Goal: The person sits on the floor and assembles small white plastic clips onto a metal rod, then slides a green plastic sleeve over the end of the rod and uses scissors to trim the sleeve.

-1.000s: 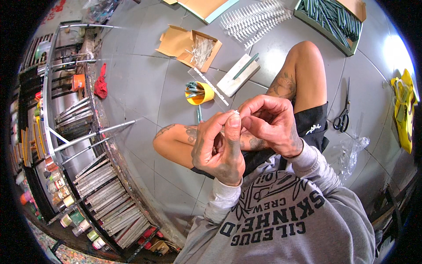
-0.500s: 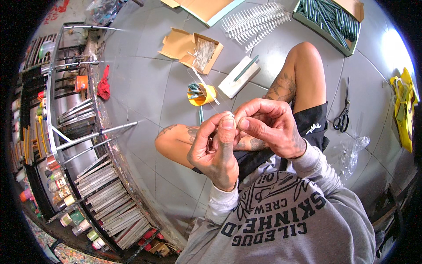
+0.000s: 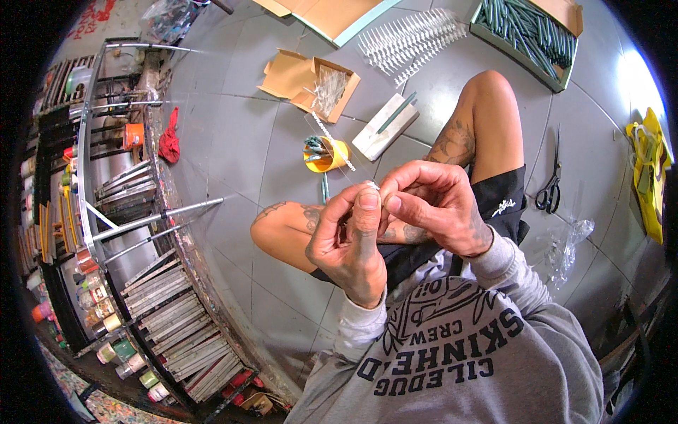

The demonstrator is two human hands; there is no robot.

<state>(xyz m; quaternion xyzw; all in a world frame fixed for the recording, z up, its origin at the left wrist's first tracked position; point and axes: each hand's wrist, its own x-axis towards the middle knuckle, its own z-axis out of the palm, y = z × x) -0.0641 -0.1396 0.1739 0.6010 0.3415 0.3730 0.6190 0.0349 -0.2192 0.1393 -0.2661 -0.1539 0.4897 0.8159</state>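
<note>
In front of my lap, my left hand (image 3: 353, 244) and my right hand (image 3: 438, 205) meet fingertip to fingertip, both closed in a pinch. A tiny white piece (image 3: 372, 184) pokes out between the left thumb and forefinger. What the right fingertips hold is hidden. Thin clear filaments (image 3: 359, 168) run up and left from the fingers, past a white beaded-looking strip (image 3: 323, 127). Just beyond lies a yellow cup (image 3: 337, 157) on its side or tilted, with dark green sticks (image 3: 316, 147) in it. To its right, a white block (image 3: 369, 141) bears one green stick (image 3: 397, 113).
A small cardboard box (image 3: 349, 95) holds clear thin pieces. Rows of white spiky pieces (image 3: 409, 42) lie beyond, beside a box (image 3: 482, 35) full of green sticks. Scissors (image 3: 549, 194), crumpled clear plastic (image 3: 565, 251) and a yellow bag (image 3: 648, 177) are rightward; a metal rack (image 3: 159, 215) stands left.
Both hands stay pinched together at nearly the same place; the left has shifted slightly right. The whole view has moved a little. Nothing is visibly let go.
</note>
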